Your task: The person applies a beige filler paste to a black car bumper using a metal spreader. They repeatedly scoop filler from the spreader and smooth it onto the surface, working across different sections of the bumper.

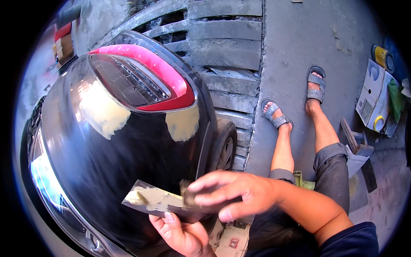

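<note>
My left hand (184, 235) grips the lower edge of a flat plate (160, 205), which carries a smear of beige putty (145, 198). Over the plate's right end, my right hand (239, 192) is blurred by motion. Its fingers and thumb close around a small putty spreader (187, 193), smeared and hard to make out. Beyond the hands is a dark car's body panel (145, 150) around a red-rimmed lamp (171, 88). Two dried-looking beige filler patches sit on it: a large patch (102, 109) left of the lamp and a smaller patch (183, 124) below it.
A car wheel (225, 147) stands right of the panel. Worn grey slats (227, 55) run along the ground behind it. My sandalled feet (276, 113) are on the concrete floor (291, 51). At the right are a cardboard box (370, 96), a yellow can (383, 59) and a small wooden stool (357, 139).
</note>
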`<state>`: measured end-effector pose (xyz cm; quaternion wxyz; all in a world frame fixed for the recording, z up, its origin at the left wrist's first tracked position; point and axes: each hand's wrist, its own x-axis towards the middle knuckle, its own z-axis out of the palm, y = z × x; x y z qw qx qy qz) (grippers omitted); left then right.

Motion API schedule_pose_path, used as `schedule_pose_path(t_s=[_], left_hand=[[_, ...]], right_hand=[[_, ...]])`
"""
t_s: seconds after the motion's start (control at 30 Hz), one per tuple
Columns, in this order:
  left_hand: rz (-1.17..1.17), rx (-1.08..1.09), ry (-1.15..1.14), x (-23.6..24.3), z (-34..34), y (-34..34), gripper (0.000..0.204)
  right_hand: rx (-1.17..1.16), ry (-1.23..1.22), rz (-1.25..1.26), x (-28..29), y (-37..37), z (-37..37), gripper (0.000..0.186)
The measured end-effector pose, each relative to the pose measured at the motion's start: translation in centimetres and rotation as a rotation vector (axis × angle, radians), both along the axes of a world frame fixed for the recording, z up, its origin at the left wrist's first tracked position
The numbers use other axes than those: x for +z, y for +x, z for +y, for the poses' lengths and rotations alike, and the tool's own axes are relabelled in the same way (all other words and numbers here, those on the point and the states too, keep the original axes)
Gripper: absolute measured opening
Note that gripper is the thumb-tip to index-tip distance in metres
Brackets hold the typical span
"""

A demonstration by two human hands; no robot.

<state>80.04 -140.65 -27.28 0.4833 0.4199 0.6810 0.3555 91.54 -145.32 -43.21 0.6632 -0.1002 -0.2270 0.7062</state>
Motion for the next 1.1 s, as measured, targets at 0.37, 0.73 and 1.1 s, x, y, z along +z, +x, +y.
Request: schedule_pose_path(t_s=[0.37, 0.73, 1.1], left_hand=[[-0.020, 0.012, 0.075, 0.9, -1.5, -0.5, 0.037], [0.009, 0.003, 0.088, 1.2, -1.7, -0.4, 0.039], [-0.005, -0.004, 0.100, 1.3, -2.5, -0.6, 0.038]], right_hand=[[-0.066, -0.418, -0.963, -5.4, -4.4, 8.6, 0.051], [0.145, -0.322, -0.854, -3.0, -8.0, 0.5, 0.053], [0.196, -0.822, -0.572, -4.1, -6.5, 9.2, 0.057]])
